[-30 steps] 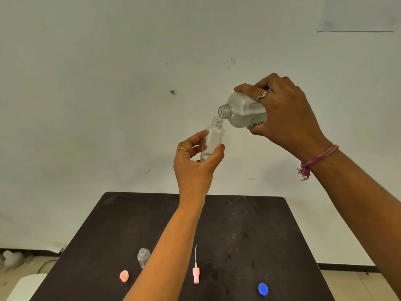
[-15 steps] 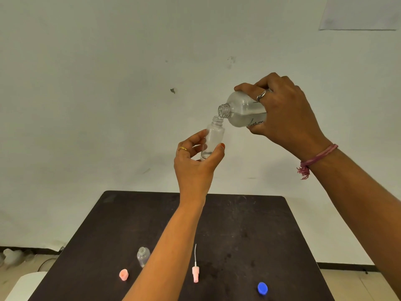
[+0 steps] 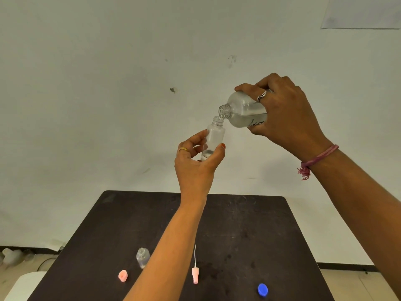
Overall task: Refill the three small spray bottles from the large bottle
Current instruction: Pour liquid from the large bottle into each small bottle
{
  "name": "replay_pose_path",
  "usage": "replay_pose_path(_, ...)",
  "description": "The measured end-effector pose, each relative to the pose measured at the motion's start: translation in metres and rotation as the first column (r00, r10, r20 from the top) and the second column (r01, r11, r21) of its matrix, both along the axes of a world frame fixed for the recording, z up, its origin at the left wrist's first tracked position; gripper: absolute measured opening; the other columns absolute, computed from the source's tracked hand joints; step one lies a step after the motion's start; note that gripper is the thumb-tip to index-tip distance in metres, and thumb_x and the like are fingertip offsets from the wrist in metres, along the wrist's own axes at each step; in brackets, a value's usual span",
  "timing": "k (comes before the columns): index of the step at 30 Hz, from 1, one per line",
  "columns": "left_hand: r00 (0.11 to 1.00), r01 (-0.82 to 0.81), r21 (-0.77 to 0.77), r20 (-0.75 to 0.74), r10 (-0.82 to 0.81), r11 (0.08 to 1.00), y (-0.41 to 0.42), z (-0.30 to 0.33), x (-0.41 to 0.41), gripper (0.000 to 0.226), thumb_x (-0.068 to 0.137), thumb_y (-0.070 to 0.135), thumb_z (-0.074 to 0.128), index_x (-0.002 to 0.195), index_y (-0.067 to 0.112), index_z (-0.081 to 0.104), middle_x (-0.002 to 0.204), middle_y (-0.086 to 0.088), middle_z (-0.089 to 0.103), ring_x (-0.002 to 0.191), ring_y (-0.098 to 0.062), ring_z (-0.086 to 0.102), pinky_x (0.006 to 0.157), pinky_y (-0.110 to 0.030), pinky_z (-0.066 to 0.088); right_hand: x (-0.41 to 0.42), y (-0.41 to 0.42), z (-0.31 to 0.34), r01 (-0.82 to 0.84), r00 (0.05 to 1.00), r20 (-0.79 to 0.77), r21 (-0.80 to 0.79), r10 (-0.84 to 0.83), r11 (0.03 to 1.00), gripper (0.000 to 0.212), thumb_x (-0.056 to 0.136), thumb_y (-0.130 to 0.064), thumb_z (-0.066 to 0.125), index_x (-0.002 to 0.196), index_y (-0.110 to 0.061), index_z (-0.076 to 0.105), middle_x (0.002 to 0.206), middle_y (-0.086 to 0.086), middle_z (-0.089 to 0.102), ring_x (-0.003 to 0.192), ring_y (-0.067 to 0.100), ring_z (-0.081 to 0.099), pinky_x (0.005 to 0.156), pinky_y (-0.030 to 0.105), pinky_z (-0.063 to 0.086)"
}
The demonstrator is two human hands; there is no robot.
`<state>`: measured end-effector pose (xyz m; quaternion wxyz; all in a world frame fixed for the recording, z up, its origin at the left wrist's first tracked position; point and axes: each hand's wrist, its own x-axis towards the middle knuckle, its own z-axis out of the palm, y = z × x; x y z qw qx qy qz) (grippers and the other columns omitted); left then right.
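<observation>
My left hand (image 3: 196,164) holds a small clear spray bottle (image 3: 213,137) upright in the air, with a little liquid at its bottom. My right hand (image 3: 284,114) grips the large clear bottle (image 3: 243,111), tipped on its side, its open neck touching the small bottle's mouth. On the dark table (image 3: 249,231) stands a second small open bottle (image 3: 143,257), partly behind my left forearm. Near it lie a pink cap (image 3: 122,275), a pink spray nozzle with its tube (image 3: 195,272) and a blue cap (image 3: 262,290).
A pale wall rises behind the table. A white object (image 3: 23,285) sits at the lower left beside the table. Pale bottle-like things (image 3: 13,255) lie on the floor at the far left.
Both hands and bottles stay almost in the same place. The liquid level in the small bottle looks about the same.
</observation>
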<state>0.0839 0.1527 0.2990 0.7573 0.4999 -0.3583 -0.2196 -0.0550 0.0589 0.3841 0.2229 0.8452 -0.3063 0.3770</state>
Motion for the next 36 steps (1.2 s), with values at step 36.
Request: replay_pose_path(36,0.999,0.015,-0.001,-0.042,-0.015,1.0,-0.0023,-0.0034,-0.0009,0.047,0.074,0.017,0.08,0.116,0.021,0.062,0.116,0.004,0.064,0.101,-0.009,0.062,0.064,-0.005,0.048,0.0005,-0.0022,0.0008,-0.001,1.0,0.001,-0.007,0.001,1.0,0.072,0.058,-0.013,0.083,0.125,-0.022,0.058,0.103,0.012,0.056,0.092,0.033,0.053,0.073,0.04,0.044)
